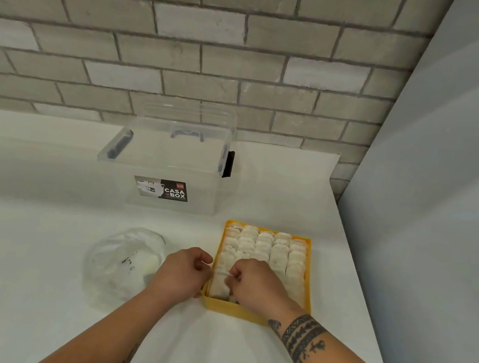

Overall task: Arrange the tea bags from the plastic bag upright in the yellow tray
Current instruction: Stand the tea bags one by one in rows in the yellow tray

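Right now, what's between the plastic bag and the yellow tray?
The left hand, fingers curled at the left wall of the yellow tray. The plastic bag lies just on its other side, on the white counter. The head view shows this.

On the counter before me, a black-and-white label [161, 188] on the front of the clear storage box [174, 153] reads "CASA BOX" in white capitals. The small red logo above those words is too small for me to read.
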{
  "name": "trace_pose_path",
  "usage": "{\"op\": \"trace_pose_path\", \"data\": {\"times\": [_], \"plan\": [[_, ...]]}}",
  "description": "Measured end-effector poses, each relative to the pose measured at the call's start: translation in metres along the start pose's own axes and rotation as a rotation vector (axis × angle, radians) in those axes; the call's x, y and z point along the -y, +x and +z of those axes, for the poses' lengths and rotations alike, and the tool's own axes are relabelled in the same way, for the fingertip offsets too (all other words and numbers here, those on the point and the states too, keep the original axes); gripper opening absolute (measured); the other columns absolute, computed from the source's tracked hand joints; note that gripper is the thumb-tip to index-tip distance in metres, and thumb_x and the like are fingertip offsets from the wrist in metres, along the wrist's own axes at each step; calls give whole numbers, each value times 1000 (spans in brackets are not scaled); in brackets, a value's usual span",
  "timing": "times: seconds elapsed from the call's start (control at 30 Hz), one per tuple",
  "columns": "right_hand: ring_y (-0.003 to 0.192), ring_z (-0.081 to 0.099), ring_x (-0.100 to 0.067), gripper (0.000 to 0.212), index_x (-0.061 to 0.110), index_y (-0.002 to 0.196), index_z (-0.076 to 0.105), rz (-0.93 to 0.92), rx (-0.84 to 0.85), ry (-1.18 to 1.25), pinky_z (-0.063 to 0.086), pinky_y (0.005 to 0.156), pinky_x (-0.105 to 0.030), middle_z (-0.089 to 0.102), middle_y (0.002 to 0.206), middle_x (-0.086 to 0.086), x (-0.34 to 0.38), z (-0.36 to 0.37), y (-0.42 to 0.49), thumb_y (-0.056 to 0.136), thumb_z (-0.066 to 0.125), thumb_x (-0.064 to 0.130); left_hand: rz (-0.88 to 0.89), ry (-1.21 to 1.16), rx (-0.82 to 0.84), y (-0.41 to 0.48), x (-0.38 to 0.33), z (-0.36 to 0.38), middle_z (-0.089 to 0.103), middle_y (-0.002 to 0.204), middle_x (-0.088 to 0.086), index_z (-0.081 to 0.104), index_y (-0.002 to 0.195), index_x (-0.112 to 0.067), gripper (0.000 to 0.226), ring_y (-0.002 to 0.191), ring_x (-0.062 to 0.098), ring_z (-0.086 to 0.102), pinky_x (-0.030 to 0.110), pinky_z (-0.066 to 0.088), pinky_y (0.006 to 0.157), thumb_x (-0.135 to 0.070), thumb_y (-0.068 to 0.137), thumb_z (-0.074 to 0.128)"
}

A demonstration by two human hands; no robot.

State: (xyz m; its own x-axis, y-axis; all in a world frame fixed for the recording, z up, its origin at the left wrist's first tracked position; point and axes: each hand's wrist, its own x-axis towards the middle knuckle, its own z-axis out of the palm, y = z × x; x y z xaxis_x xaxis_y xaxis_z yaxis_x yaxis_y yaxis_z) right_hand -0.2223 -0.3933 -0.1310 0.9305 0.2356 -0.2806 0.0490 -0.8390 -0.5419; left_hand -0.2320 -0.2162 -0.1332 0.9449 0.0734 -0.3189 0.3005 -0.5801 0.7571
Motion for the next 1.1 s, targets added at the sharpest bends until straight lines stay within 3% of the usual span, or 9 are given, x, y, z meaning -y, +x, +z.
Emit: {"op": "trace_pose_path", "data": {"times": [0.17,0.4,0.57,0.7,0.77,0.83,0.97,1.03,1.1], "plan": [[90,65,-19,25,28,100,64,-29,2,-35,57,80,-37,69,96,3,-1,6,0,79,74,35,-16,-3,-23,-3,-2,2,73,93,1,69,106,-18,16,66,26,75,40,64,70,-13,92,62],[90,63,-20,31,30,102,52,-12,-90,-130,53,75,-33,63,97,3,4,2,-2,81,74,38,-10,-12,-36,-8,-8,0,73,94,1,68,107,-16,15,67,23,75,36,64,67,-14,93,61],[80,63,-14,23,31,91,55,-16,-182,10,52,72,-32,65,84,9,20,-14,1,84,72,46,91,-157,-174,-6,-11,-23,72,87,2,70,99,-21,10,58,17,71,34,62,59,-15,93,65],[72,58,0,10,27,93,62,-84,-159,217,43,62,-11,63,78,14,56,-15,7,90,69,34,91,-321,-308,-4,-8,-66,74,80,0,71,92,-23,9,57,14,65,27,54,51,-20,94,62],[78,60,1,14,23,98,67,-91,-165,277,46,67,-9,65,84,14,78,-8,14,90,69,35,47,-306,-330,0,6,-89,74,78,-1,71,90,-22,10,60,15,64,26,51,51,-24,94,62],[90,64,-9,26,21,104,68,-59,-155,297,53,82,-23,68,96,9,99,6,22,88,69,42,0,-265,-321,2,25,-106,74,77,2,70,88,-19,12,62,17,65,28,52,52,-24,94,62],[116,58,-26,66,14,127,54,126,64,159,47,86,-29,58,125,-5,121,52,37,80,65,59,-19,-137,-214,5,61,-106,73,71,4,70,81,-16,14,61,18,69,32,57,55,-21,92,63],[121,53,-31,63,14,130,48,183,101,98,48,94,-34,52,130,-9,125,75,42,82,66,49,-7,-54,-155,8,76,-99,73,75,-1,70,82,-21,9,68,16,70,36,61,68,-20,90,67],[122,52,-28,47,16,131,49,210,48,129,47,96,-30,50,132,-8,125,83,48,87,63,27,22,42,-115,13,92,-95,73,92,-8,68,93,-25,6,76,6,68,28,57,78,-24,88,72]]}}
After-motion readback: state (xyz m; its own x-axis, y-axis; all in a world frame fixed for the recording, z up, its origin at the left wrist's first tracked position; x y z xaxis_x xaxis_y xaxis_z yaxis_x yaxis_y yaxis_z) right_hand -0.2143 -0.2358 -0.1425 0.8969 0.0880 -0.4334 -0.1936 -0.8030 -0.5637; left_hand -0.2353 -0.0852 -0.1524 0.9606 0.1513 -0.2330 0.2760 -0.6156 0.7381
